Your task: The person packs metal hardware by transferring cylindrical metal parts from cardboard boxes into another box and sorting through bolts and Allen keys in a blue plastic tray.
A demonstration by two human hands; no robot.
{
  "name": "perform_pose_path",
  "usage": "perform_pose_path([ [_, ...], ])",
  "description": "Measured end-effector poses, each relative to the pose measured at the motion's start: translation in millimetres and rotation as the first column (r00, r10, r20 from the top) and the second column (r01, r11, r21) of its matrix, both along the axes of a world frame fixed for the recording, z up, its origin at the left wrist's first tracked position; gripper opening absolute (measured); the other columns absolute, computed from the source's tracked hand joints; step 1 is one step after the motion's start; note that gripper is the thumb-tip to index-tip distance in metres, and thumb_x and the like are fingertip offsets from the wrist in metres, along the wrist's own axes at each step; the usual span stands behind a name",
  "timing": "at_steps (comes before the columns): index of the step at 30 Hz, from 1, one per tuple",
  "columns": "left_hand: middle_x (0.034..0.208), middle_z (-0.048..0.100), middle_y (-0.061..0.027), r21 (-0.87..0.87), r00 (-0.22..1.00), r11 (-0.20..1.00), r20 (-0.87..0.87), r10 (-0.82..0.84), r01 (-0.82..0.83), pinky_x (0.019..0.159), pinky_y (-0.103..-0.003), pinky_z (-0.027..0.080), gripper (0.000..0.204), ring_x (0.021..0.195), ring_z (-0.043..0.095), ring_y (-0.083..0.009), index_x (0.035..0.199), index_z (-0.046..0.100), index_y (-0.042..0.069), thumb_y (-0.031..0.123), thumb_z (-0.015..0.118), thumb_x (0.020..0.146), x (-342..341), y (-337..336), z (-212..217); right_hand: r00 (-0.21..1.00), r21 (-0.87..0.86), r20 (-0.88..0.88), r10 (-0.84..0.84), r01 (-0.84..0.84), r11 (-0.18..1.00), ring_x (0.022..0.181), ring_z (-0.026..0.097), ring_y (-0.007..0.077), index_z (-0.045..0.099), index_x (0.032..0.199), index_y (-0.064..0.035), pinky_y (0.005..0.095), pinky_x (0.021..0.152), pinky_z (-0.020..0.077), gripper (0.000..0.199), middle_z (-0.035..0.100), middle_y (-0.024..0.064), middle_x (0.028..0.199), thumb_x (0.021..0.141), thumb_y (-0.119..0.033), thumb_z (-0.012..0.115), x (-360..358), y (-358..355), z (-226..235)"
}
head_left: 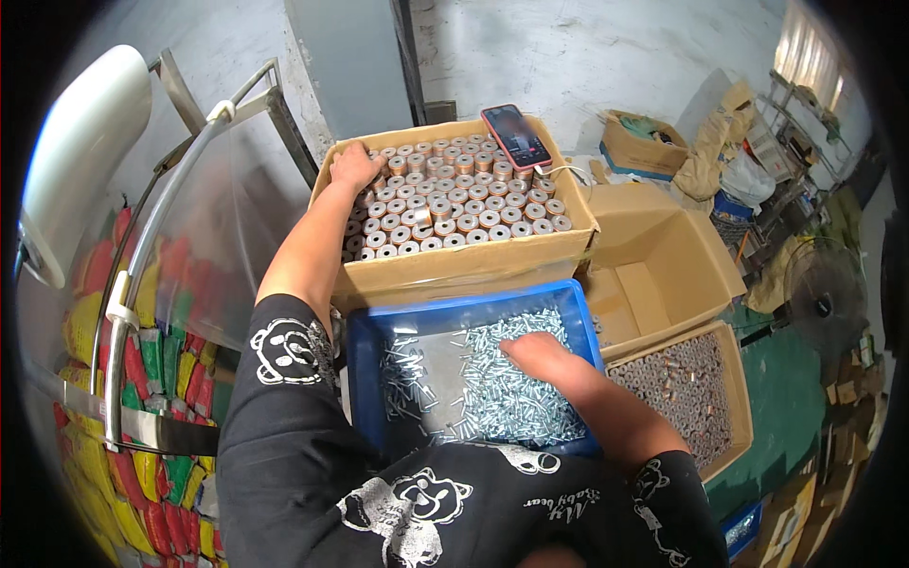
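Observation:
My left hand [357, 167] reaches into the far left corner of a cardboard box [454, 267]. Its fingers curl down over the copper-coloured spools [440, 204] there, and the spool under them is mostly hidden. The spools stand upright in close rows, with a few lying on top. In front of that box sits a blue plastic bin [365, 331] of small silvery screws [521, 398]. My right hand [536, 356] is closed at the large right-hand pile of screws, fingertips tucked under. Whatever it pinches cannot be made out. A smaller heap of screws lies at the bin's left side.
A phone [516, 137] with a cable leans on the box's far rim. Right of it stands an open cardboard box [663, 270], and nearer another box holds small metal parts [677, 388]. A fan [822, 298] is at far right. Metal tubing [142, 246] rises at left beside colourful packets [156, 379].

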State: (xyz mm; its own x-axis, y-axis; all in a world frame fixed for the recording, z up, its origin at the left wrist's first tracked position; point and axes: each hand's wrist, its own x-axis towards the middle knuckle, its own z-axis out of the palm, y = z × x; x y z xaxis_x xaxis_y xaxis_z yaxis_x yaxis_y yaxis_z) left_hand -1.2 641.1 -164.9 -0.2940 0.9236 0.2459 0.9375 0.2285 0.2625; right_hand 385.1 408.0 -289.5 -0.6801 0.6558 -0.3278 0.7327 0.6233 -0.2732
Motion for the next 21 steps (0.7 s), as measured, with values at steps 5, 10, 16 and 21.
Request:
perform_pose_path([
  [5,0.122,0.066,-0.0151,-0.141,0.975,0.965,0.062,-0.214,0.221,0.105,-0.043,0.040,0.062,0.119,0.057,-0.0357,0.124,0.065,0.015,0.060,0.059,0.082,-28,14,4,0.989,0.149,-0.146,0.008,0.014,0.989,0.076,0.066,0.0399,0.060,0.095,-0.0078,0.0525,0.067,0.0513,0.014,0.066,0.0188,0.076,0.088,-0.015,0.050,6,1,-31],
  [10,0.122,0.066,-0.0144,-0.041,0.948,0.954,0.125,-0.291,0.298,0.101,-0.041,0.044,0.054,0.116,0.060,-0.0312,0.125,0.066,0.017,0.051,0.059,0.083,-22,7,-5,0.998,0.055,0.048,0.041,-0.043,0.998,0.094,0.067,0.0370,0.063,0.110,-0.0075,0.0490,0.079,0.0526,0.026,0.069,0.0190,0.097,0.094,-0.013,0.043,-3,-1,0],
  [16,0.116,0.068,-0.0122,0.179,0.872,0.900,0.233,-0.432,0.398,0.097,-0.036,0.047,0.049,0.109,0.063,-0.0268,0.126,0.064,0.016,0.038,0.065,0.083,-9,-1,0,0.998,0.062,0.058,0.036,-0.040,0.997,0.092,0.067,0.0368,0.062,0.110,-0.0082,0.0490,0.076,0.0531,0.024,0.069,0.0184,0.094,0.093,-0.012,0.044,-5,-3,3],
  [21,0.115,0.067,-0.0111,0.171,0.723,0.743,0.172,-0.669,0.647,0.095,-0.035,0.047,0.034,0.109,0.062,-0.0232,0.115,0.071,0.017,0.034,0.068,0.086,69,-32,8,0.999,0.091,0.008,0.042,-0.042,0.995,0.083,0.067,0.0398,0.060,0.104,-0.0078,0.0516,0.072,0.0524,0.020,0.068,0.0205,0.086,0.092,-0.014,0.046,1,0,-13],
])
